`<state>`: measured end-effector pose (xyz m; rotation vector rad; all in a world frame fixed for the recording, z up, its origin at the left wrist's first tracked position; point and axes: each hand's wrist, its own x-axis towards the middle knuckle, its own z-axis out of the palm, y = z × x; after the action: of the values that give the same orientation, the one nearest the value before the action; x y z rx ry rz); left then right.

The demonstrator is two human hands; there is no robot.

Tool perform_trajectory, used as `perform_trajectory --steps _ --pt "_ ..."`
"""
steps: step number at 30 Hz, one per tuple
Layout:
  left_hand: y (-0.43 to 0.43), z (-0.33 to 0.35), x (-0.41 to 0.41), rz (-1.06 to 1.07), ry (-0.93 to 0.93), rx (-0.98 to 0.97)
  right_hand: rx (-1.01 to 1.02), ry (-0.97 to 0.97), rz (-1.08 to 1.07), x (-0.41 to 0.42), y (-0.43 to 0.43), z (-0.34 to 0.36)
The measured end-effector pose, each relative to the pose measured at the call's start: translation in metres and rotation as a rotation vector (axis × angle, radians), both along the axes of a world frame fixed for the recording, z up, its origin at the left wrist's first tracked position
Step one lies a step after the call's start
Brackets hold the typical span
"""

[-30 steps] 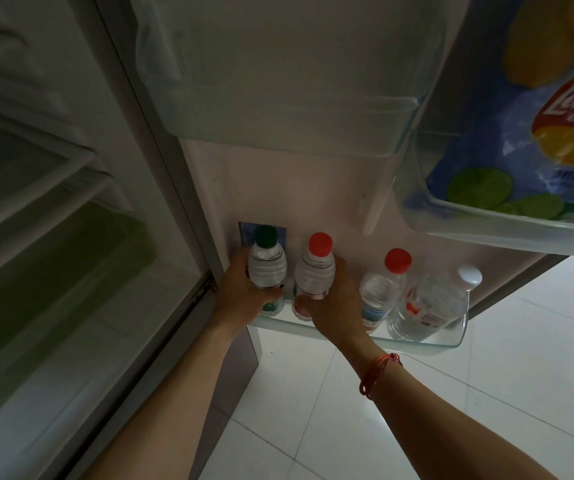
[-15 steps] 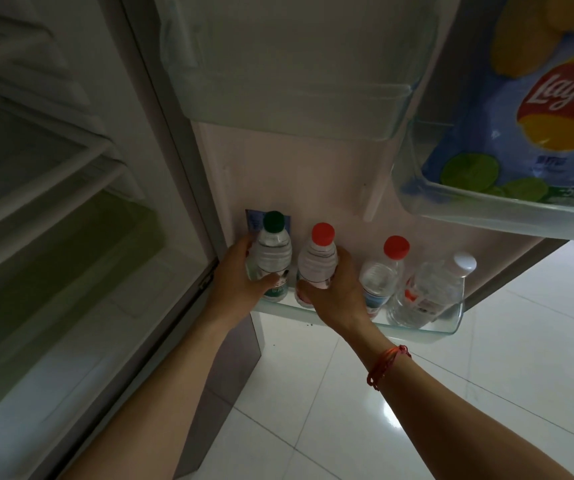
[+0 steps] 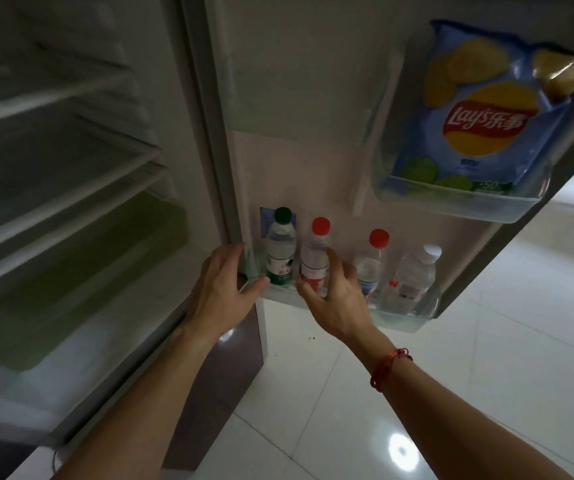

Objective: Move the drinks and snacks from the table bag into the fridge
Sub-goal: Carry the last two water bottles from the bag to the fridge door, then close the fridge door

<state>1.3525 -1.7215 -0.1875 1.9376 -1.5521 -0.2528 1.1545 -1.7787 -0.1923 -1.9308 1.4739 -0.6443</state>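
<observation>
Left hand (image 3: 221,292): open, fingers spread and straight, holding nothing. It is level with the left end of the clear plastic lower door bin (image 3: 399,320).
Right hand (image 3: 334,296): open, fingers loosely fanned, nothing clamped. It wears a red string bracelet (image 3: 387,367) at the wrist.
Hands, spacing: apart, one to each side of the bin's two leftmost bottles.
Green-capped clear water bottle (image 3: 281,251): upright in the lower door bin, far left slot. It is just beyond the left thumb; whether they touch cannot be told.
Red-capped clear water bottle (image 3: 315,258): upright, just right of the green-capped one and directly beyond the right hand's fingers. Whether they touch cannot be told.
Key relation: both bottles lie on the far side of the hands with their long axes vertical. The left hand is nearer the green cap, the right hand nearer the red cap.
Other stock: second red-capped bottle (image 3: 370,265) upright; white-capped bottle (image 3: 412,278) leaning right, at the bin's right end.
Blue crisp bag (image 3: 486,109): stands in the clear upper door bin (image 3: 451,206), far right.
Next move, judged: draw both hands straight back toward the near side, clear of the bin rim. A sideways sweep risks tipping the upright bottles.
Table bag: not in view.
</observation>
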Motion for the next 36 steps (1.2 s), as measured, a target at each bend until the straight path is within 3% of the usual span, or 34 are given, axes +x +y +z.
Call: perform_trajectory --steps 13,27,36 --pt "0.123 0.055 0.027 0.298 -0.294 -0.029 -0.315 0.397 0.364 0.046 0.044 0.053" --pt "0.17 0.067 0.024 0.489 -0.488 0.086 -0.412 0.462 0.599 0.06 0.048 0.081" --pt "0.198 0.069 0.003 0.565 -0.509 0.143 -0.451 0.49 0.664 0.05 0.061 0.083"
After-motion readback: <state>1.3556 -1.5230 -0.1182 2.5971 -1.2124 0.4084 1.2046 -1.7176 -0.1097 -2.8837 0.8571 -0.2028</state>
